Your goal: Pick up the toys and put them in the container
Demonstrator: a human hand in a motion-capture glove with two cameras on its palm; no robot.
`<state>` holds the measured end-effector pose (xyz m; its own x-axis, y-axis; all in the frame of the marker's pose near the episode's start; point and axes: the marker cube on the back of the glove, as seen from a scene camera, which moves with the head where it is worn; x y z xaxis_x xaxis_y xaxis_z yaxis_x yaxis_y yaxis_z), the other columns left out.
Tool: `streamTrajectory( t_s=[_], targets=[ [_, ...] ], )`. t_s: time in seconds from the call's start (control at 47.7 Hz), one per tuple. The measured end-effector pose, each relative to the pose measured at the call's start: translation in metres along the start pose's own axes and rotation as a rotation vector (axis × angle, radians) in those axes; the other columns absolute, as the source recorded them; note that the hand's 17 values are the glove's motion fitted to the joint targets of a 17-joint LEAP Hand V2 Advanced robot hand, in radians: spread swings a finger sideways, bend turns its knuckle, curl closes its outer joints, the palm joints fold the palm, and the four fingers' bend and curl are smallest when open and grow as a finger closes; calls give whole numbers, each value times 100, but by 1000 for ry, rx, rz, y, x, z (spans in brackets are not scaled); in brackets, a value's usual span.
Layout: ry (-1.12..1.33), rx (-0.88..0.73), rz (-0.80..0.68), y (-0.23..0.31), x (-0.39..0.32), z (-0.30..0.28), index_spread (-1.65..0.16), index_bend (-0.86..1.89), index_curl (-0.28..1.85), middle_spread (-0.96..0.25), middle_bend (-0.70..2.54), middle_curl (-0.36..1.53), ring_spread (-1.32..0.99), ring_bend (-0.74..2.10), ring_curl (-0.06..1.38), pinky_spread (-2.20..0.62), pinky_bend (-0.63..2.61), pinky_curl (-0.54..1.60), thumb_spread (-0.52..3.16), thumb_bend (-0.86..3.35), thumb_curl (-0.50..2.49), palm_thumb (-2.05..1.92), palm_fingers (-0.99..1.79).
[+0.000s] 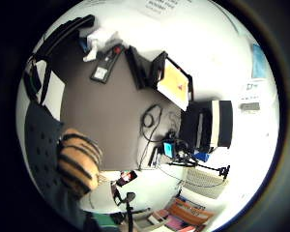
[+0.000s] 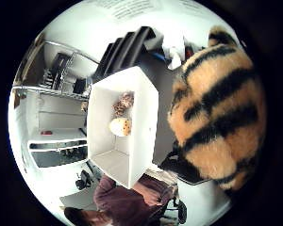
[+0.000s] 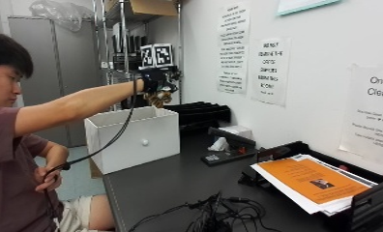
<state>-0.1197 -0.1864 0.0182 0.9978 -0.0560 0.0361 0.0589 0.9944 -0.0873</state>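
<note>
The gloved hand (image 3: 154, 80) grips a striped tiger toy (image 3: 158, 98), fingers apparently curled round it, though they barely show. It hangs above the white box (image 3: 133, 137), where two toys (image 2: 121, 117) lie below. Next: lower and release.

Striped plush tiger (image 2: 217, 108), above white container (image 3: 137, 137)

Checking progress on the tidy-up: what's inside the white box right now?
White box holds two toys: a spotted plush and a cream spotted one. Its near corners are hidden by its walls.
</note>
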Motion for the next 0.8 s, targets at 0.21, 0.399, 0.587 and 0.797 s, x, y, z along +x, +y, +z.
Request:
streamTrajectory(
  t_s=[0.21, 0.399, 0.587, 0.797],
  targets=[
    [16, 37, -102, -8, -65, -41, -22, 17, -2, -15, 70, 74, -30, 151, 59, -39, 117, 48, 94, 2, 74, 55, 110],
    [-32, 36, -256, -22, -158, -40, -21, 17, -2, -15, 68, 77, -31, 148, 57, -40, 117, 49, 93, 0, 78, 56, 109],
    [-132, 22, -405, -28, -242, -24, -22, 18, -1, -15, 65, 79, -32, 146, 56, -40, 117, 49, 92, -1, 81, 57, 109],
    [-149, 53, -570, -21, -259, -11, -22, 17, -1, -17, 58, 81, -32, 147, 57, -40, 117, 49, 91, -2, 83, 55, 107]
  ],
)
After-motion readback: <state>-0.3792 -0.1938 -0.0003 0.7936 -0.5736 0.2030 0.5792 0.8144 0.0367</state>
